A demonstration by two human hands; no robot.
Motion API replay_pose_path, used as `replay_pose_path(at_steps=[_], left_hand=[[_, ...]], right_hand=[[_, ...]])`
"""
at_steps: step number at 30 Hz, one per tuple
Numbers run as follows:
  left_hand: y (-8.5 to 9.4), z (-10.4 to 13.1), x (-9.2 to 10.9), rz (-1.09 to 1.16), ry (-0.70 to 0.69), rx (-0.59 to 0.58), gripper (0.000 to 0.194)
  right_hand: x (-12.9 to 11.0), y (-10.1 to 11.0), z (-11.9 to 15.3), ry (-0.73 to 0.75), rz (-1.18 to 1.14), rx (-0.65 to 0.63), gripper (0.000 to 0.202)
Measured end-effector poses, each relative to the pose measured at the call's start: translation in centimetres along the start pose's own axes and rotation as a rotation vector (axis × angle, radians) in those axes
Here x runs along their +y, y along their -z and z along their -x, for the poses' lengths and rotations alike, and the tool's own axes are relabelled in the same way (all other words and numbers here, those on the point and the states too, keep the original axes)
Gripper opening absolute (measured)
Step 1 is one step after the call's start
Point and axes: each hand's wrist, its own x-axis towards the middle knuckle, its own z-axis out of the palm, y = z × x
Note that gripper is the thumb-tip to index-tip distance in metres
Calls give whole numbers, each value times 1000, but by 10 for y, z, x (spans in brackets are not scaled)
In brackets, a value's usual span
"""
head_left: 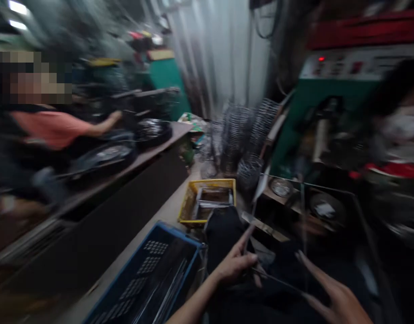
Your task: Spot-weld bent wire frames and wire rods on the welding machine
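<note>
Low in the head view, my left hand [232, 264] is closed on a thin bent wire frame [281, 282], its index finger stretched along the wire. My right hand [338, 294] is at the frame's other side, thumb and fingers around the wire, though motion blur softens the grip. Thin wire lines rise from the hands and cross in front of the machine bench. My dark-clothed legs [223, 234] are beneath the hands. Left of my left arm stands a blue crate [188, 237] with long thin wires or rods in it.
A yellow basket [184, 211] holding wire frames sits on the floor ahead. Behind it rise stacks of wire racks [238, 130]. A green machine [291, 130] stands at right, beside another person. At left, a person in an orange shirt [55, 128] works behind a long bench [159, 146].
</note>
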Motion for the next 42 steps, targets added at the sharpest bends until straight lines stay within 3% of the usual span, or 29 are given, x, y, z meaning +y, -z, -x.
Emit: replay_pose_path(at_steps=[2,7,13,25,29,36,39,42], left_hand=[[-1,-2,2,-5,17,-8,98],[-9,-5,8,-52,66,-11,92],[-20,-2,11,-71,63,64,96],[-27,-4,18,-98,60,106,92],[-15,-52,32,-110,-4,78,95],[14,-182,70,-65,-114,18,100],[20,-213,82,-61,-146,16,98],[23,-231,90,-46,-158,29,98]], right_hand=[[-13,5,7,-62,-16,-46,77],[-32,20,4,-110,-18,19,78],[-32,17,8,-67,-23,41,84],[-27,18,3,-40,-8,89,80],[-8,36,-35,-29,123,186,80],[38,113,-136,-111,546,335,71],[57,138,-164,-69,584,350,60],[72,150,-182,-44,581,375,56]])
